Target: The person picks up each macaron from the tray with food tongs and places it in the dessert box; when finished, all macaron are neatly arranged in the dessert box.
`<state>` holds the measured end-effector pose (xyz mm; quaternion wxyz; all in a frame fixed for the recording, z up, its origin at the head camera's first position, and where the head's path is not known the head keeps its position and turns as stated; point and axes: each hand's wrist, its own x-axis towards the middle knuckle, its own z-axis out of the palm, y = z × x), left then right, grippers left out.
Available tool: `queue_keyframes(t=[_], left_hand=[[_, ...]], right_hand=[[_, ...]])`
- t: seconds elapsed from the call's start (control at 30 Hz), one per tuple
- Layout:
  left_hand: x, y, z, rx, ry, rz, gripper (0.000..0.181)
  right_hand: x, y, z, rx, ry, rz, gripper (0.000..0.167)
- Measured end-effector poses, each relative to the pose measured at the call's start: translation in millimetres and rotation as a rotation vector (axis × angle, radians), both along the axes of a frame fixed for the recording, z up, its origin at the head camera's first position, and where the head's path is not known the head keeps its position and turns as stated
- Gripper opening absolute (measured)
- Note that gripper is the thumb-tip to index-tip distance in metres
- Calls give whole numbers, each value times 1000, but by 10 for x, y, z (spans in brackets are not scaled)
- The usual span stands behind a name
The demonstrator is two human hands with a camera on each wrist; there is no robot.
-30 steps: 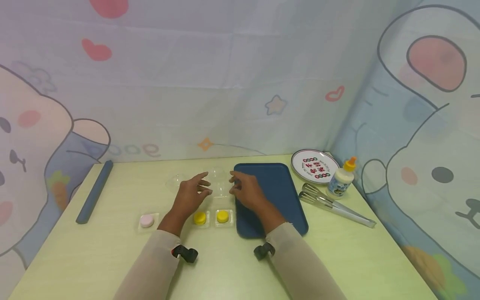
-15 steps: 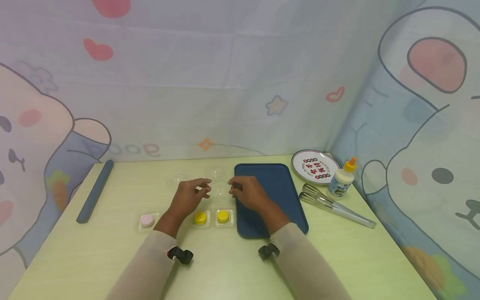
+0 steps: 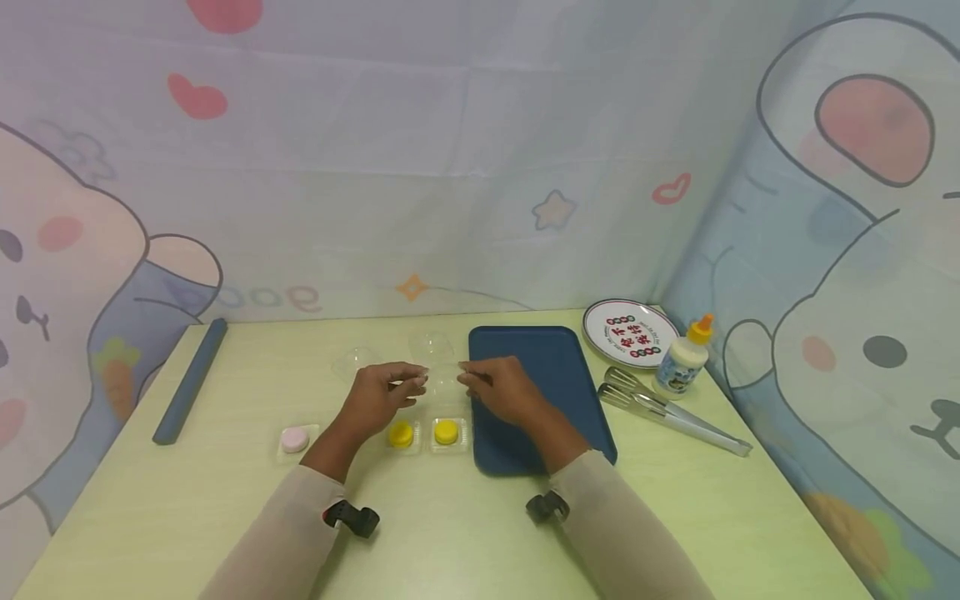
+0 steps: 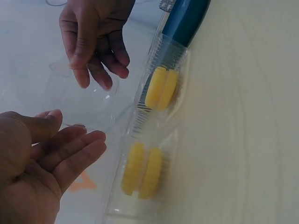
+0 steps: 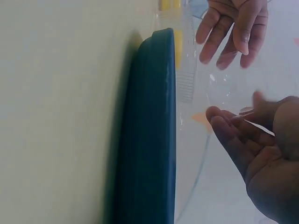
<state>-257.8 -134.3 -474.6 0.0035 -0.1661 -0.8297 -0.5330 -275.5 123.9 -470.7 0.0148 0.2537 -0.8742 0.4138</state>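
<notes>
Between both hands, raised above the table, is a clear plastic lid (image 3: 446, 387), faint and see-through; its outline also shows in the left wrist view. My left hand (image 3: 381, 397) pinches its left edge between thumb and fingers. On the opposite edge, my right hand (image 3: 506, 390) does the same. Just below, two yellow macarons sit in clear plastic trays, the left macaron (image 3: 401, 434) near my left wrist and the right macaron (image 3: 446, 432) beside the blue tray (image 3: 547, 400). Behind the hands lie another clear lid (image 3: 431, 343) and one farther left (image 3: 352, 362).
A pink macaron (image 3: 295, 440) in its clear tray lies to the left. The dark grey bar (image 3: 191, 382) is along the table's left side. At right are a printed plate (image 3: 630, 333), a bottle with a yellow cap (image 3: 682, 362) and metal tongs (image 3: 671, 412).
My fingers have closed from a looser spread onto the lid's two edges. The lid has come up and slightly toward me, apart from the one behind it.
</notes>
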Motion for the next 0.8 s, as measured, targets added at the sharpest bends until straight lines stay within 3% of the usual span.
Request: queue_keyframes(t=[0.23,0.33,0.47,0.63,0.8], left_hand=[[44,-18,11,-105,70,26,35],[69,-27,6,-111,92,10,37],[120,-52,12,-88,60,-16,40],[194,-55,36,-78,29,-29,48],[263,-46,28,-176,46,-39,57]], right_hand=[[69,23,42,36,48,5,37],[86,39,48,26,82,25,37],[106,65,40,23,81,55,41],[142,109,32,45,21,95,49],[173,148,8,27,-2,147,55]])
